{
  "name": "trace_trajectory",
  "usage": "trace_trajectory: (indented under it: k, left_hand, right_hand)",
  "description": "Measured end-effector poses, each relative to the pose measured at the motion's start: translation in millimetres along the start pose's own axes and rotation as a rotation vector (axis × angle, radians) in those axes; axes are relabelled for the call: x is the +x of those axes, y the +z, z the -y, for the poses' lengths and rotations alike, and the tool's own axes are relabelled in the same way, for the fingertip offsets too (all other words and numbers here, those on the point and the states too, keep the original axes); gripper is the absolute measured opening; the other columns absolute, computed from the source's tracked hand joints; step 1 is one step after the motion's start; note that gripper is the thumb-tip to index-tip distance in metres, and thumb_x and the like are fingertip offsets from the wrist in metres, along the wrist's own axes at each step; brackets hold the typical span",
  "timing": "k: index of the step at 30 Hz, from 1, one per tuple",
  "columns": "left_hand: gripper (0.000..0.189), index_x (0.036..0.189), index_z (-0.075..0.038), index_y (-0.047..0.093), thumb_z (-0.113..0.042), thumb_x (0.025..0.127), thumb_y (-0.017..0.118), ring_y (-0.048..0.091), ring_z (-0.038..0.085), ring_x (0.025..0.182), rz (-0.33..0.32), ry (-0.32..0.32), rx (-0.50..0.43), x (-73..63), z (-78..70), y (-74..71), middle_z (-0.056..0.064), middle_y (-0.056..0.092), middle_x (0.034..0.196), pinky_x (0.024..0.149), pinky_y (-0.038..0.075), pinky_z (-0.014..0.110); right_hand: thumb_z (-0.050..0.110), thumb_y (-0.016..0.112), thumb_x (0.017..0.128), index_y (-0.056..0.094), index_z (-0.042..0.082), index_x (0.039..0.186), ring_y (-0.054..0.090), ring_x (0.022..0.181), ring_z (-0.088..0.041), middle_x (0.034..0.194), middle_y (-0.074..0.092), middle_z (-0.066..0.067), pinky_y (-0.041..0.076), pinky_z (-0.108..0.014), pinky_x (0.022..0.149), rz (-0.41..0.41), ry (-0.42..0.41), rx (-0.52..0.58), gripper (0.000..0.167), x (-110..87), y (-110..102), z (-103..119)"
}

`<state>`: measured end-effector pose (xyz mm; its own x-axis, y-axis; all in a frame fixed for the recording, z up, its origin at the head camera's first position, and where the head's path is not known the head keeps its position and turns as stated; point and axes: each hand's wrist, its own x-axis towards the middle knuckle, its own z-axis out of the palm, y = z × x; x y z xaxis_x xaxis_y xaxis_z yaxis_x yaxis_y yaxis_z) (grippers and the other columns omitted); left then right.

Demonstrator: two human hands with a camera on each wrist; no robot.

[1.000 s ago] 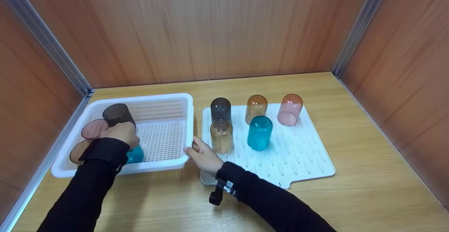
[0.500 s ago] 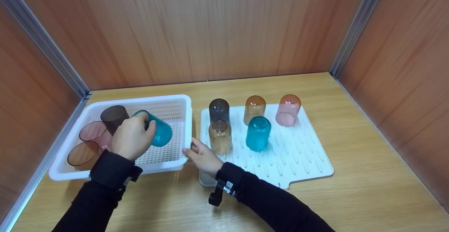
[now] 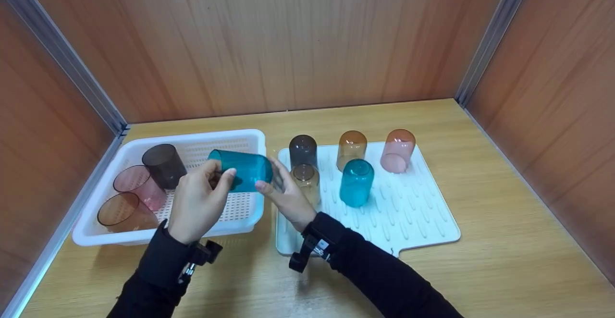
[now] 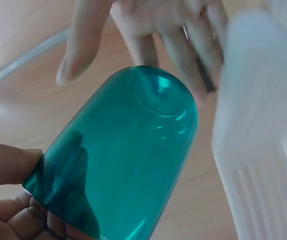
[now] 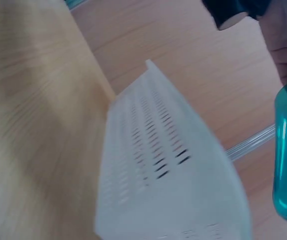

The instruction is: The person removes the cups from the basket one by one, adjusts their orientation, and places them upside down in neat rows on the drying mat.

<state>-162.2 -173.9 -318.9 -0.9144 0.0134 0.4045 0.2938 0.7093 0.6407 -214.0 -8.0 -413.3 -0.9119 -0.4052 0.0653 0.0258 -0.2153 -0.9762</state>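
Observation:
A see-through teal cup lies tilted on its side in the air above the basket's right part. My left hand pinches it at the open rim, thumb outside. The right hand is at the cup's closed base, fingers extended and thumb apart; in the left wrist view those fingers spread just beyond the base, and contact is hard to tell. Below is a white perforated basket. Inside its left side lean a dark grey cup, a pink cup and an amber cup, mouths up.
Right of the basket lies a white ridged drying mat. Upside down on it stand a dark cup, a tan cup, an orange cup, a pink cup and another teal cup. Wooden panels enclose the table.
My left hand has lifted the teal cup out of the basket and brought it rightward. The right hand has let go of the basket's rim and moved up to the cup's base.

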Motion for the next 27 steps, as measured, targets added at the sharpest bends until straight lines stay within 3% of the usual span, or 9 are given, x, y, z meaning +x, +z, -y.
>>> trace_trajectory:
  k: [3, 7, 12, 15, 20, 24, 27]
  left_hand:
    - [0.014, 0.095, 0.001, 0.067, -0.012, 0.096, 0.062, 0.05, 0.012, 0.059, 0.014, -0.037, -0.092, -2.7, -5.4, 6.0, 0.008, 0.063, 0.072, 0.054, 0.04, 0.018]
    - [0.017, 0.102, 0.002, 0.067, -0.013, 0.097, 0.061, 0.06, 0.014, 0.07, 0.042, -0.087, -0.237, -7.1, -11.5, 16.6, 0.012, 0.07, 0.087, 0.065, 0.05, 0.017]
    - [0.019, 0.107, 0.001, 0.066, -0.014, 0.097, 0.061, 0.068, 0.015, 0.085, 0.062, -0.099, -0.379, -12.1, -15.2, 29.7, 0.013, 0.073, 0.098, 0.078, 0.057, 0.023]
    - [0.02, 0.108, 0.002, 0.066, -0.014, 0.096, 0.062, 0.069, 0.015, 0.087, 0.061, -0.077, -0.421, -14.8, -16.7, 35.7, 0.013, 0.073, 0.099, 0.08, 0.057, 0.024]
    - [0.019, 0.108, 0.002, 0.065, -0.012, 0.096, 0.062, 0.069, 0.014, 0.088, 0.069, -0.045, -0.5, -19.9, -19.0, 44.8, 0.013, 0.074, 0.102, 0.08, 0.056, 0.023]
    - [0.018, 0.11, 0.001, 0.063, -0.011, 0.097, 0.06, 0.069, 0.016, 0.097, 0.135, -0.048, -0.598, -23.8, -20.2, 52.4, 0.013, 0.071, 0.111, 0.086, 0.057, 0.027]
    - [0.019, 0.113, -0.001, 0.062, -0.012, 0.098, 0.058, 0.069, 0.017, 0.105, 0.207, -0.019, -0.604, -27.9, -19.7, 59.3, 0.013, 0.069, 0.117, 0.089, 0.056, 0.029]
  right_hand:
    - [0.074, 0.068, 0.069, 0.014, 0.022, 0.158, 0.019, 0.15, -0.032, 0.165, 0.008, -0.012, 0.024, -0.051, 0.12, -0.005, -0.06, 0.072, 0.117, -2.7, -2, 9]
    - [0.071, 0.069, 0.07, 0.019, 0.025, 0.156, 0.036, 0.138, -0.035, 0.159, 0.014, -0.015, 0.038, -0.049, 0.112, -0.016, -0.102, 0.165, 0.109, -6.9, -8, 18]
    - [0.048, 0.062, 0.092, 0.029, 0.022, 0.149, 0.044, 0.123, -0.029, 0.149, 0.028, -0.014, 0.049, -0.038, 0.1, -0.053, -0.157, 0.189, 0.071, -14.3, -16, 28]
    - [0.03, 0.053, 0.096, 0.031, 0.018, 0.146, 0.043, 0.121, -0.028, 0.145, 0.031, -0.013, 0.049, -0.035, 0.097, -0.072, -0.185, 0.142, 0.056, -19.2, -20, 33]
    - [0.03, 0.052, 0.097, 0.033, 0.016, 0.145, 0.041, 0.125, -0.031, 0.148, 0.033, -0.014, 0.049, -0.04, 0.099, -0.094, -0.219, 0.01, 0.054, -27.8, -31, 43]
    - [0.031, 0.054, 0.096, 0.035, 0.015, 0.146, 0.044, 0.123, -0.031, 0.148, 0.036, -0.013, 0.05, -0.041, 0.098, -0.113, -0.225, -0.12, 0.056, -36.7, -45, 53]
    - [0.026, 0.057, 0.094, 0.035, 0.012, 0.145, 0.05, 0.117, -0.029, 0.143, 0.043, -0.014, 0.051, -0.04, 0.096, -0.13, -0.245, -0.211, 0.057, -44.6, -59, 61]
